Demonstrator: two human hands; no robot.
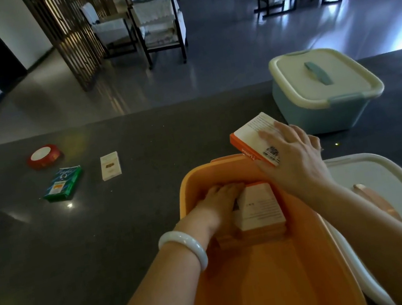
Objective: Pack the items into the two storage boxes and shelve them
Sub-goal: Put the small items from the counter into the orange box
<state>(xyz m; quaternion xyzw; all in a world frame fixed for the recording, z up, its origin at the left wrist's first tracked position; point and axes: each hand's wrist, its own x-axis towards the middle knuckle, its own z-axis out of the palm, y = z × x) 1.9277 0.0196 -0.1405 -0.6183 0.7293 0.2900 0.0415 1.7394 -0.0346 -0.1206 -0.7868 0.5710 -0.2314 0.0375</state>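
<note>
Your right hand [293,153] grips a white-and-orange box [256,140] from above, fingers spread and curled over its top, holding it tilted just above the far rim of the orange bin [270,287]. Your left hand [218,200] is down inside the bin, fingers flat and relaxed against the stacked boxes [257,212]. The risk is here — lowering the held box onto your left fingers, or knocking the stack askew if it lands tilted. It could also catch the rim below your right fingers. The blue bin [323,94] sits lidded beyond your right hand — the green packet [63,184], the white packet [110,166] and the red tape roll [42,157] lie well off to the left of your left fingers, still unpacked
</note>
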